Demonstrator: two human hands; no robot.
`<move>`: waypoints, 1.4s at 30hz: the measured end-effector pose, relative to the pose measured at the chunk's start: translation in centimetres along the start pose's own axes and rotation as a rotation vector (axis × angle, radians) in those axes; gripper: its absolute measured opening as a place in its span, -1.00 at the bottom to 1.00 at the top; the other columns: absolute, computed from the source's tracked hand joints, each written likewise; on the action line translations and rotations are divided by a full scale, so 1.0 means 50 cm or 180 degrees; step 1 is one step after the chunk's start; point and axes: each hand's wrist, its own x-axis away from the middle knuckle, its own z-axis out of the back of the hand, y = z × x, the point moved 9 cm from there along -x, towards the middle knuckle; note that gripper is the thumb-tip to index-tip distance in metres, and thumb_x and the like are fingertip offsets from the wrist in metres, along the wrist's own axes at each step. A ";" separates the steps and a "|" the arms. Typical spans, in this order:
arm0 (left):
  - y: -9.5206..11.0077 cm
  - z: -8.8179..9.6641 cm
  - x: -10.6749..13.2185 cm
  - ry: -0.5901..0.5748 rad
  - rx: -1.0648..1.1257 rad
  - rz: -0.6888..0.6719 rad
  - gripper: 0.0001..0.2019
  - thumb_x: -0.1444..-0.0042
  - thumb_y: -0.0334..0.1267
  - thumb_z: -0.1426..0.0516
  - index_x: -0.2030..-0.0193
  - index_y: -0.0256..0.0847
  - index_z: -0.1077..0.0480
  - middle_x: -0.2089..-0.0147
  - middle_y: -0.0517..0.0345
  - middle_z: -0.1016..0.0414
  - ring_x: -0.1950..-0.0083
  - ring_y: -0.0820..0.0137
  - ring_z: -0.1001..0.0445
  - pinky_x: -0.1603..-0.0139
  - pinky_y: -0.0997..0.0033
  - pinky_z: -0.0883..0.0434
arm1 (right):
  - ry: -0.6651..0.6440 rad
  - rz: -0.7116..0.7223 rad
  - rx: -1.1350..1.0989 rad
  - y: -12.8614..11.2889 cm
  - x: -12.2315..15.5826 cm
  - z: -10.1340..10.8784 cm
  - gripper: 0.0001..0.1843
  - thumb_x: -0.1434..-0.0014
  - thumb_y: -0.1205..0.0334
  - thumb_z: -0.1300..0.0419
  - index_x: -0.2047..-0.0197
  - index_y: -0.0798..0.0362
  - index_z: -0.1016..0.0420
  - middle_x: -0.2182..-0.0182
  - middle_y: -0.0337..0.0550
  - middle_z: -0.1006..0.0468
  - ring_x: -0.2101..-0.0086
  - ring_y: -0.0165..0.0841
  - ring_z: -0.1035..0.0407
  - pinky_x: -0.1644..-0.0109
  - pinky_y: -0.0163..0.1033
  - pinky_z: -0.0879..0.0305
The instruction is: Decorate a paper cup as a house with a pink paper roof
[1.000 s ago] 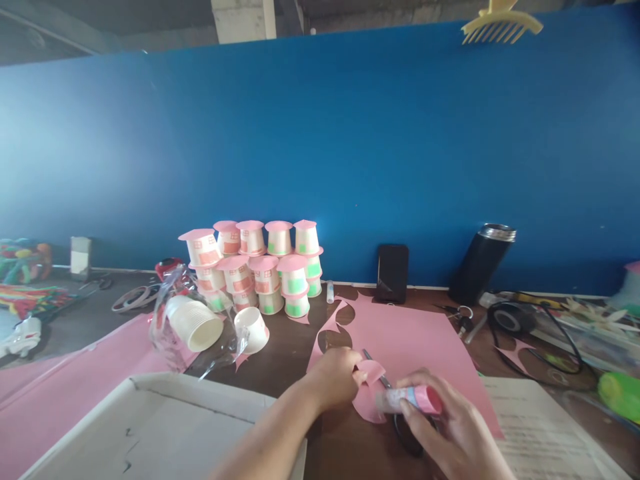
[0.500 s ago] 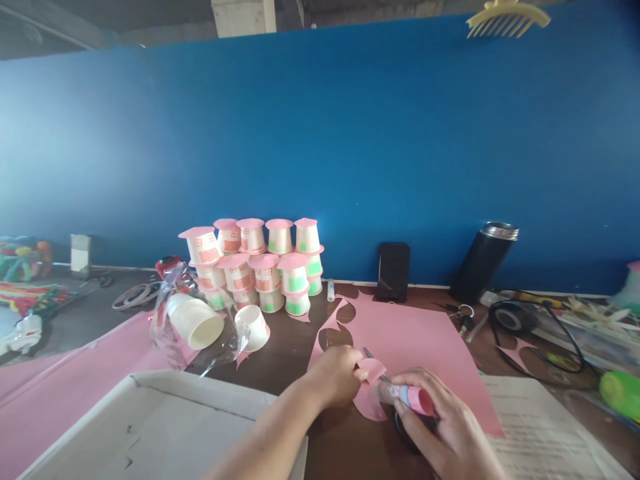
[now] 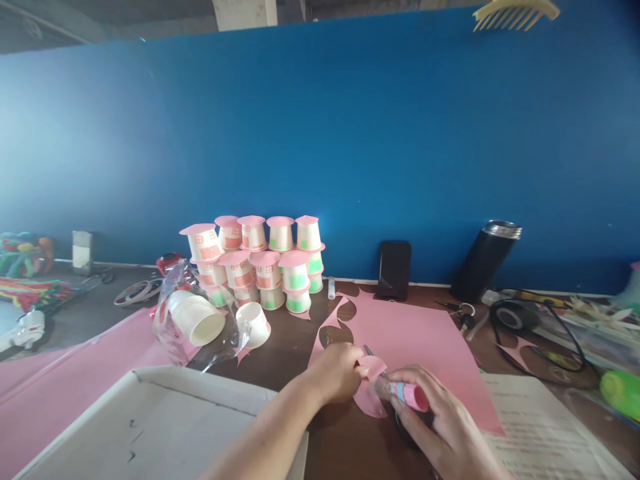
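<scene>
My right hand [image 3: 434,417] is closed around a glue stick [image 3: 407,395] with a pink end. The stick's other end rests against a cut pink paper circle [image 3: 369,400], partly folded over. The circle's edge is pinched in the fingers of my left hand [image 3: 341,373]. Scissors [image 3: 369,351] lie beneath, mostly hidden by the paper and my right hand. Behind my hands spreads a large pink sheet [image 3: 415,327] with round cut-outs along its left side.
Stacked paper cups with pink roofs [image 3: 253,263] stand at the back. Left are bagged cups [image 3: 197,320], a single cup [image 3: 253,325] and a white box lid [image 3: 200,393]. A black phone [image 3: 394,270], a flask [image 3: 485,263], cables [image 3: 540,333] and a printed sheet [image 3: 545,427] lie rightward.
The glue stick has shifted slightly left with my right hand. My left hand keeps its hold on the paper, and the view has tilted a little.
</scene>
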 end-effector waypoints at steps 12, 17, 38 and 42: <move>-0.005 0.001 -0.001 0.0006 -0.0030 0.0081 -0.82 -0.12 -0.23 -0.01 0.42 -0.19 -0.37 0.31 0.05 -0.51 0.31 0.32 -0.43 0.42 0.39 -0.14 | -0.0222 -0.0155 0.0315 0.005 0.006 -0.006 -0.88 -0.35 0.09 0.01 0.12 -0.12 -0.27 0.15 -0.24 -0.48 0.14 -0.34 -0.41 0.05 -0.25 -0.30; -0.002 0.002 0.000 0.0024 -0.0007 0.0047 -0.82 -0.11 -0.26 0.01 0.46 -0.20 -0.33 0.32 0.05 -0.51 0.32 0.34 -0.42 0.43 0.41 -0.14 | 0.0004 -0.0142 0.0078 0.008 0.007 0.019 -0.88 -0.34 0.08 -0.01 0.15 -0.10 -0.28 0.20 -0.24 -0.49 0.17 -0.33 -0.42 0.06 -0.24 -0.31; -0.004 0.000 -0.001 0.0011 0.0019 0.0051 -0.84 -0.09 -0.26 -0.02 0.39 -0.19 -0.40 0.28 0.05 -0.54 0.28 0.32 -0.44 0.42 0.41 -0.14 | -0.0458 0.0520 0.0398 -0.029 0.006 -0.019 -0.70 -0.33 0.36 0.01 -0.09 -0.12 -0.20 -0.01 -0.14 -0.41 0.02 -0.36 -0.35 -0.05 -0.24 -0.29; -0.003 0.002 0.000 -0.0006 0.0048 0.0080 -0.81 -0.11 -0.23 -0.02 0.41 -0.20 -0.40 0.33 0.07 -0.53 0.33 0.35 -0.42 0.46 0.41 -0.10 | -0.0655 0.0644 0.0705 -0.037 0.012 -0.027 -0.65 -0.33 0.38 0.04 -0.14 -0.11 -0.17 -0.04 -0.09 -0.42 -0.01 -0.34 -0.34 -0.05 -0.23 -0.31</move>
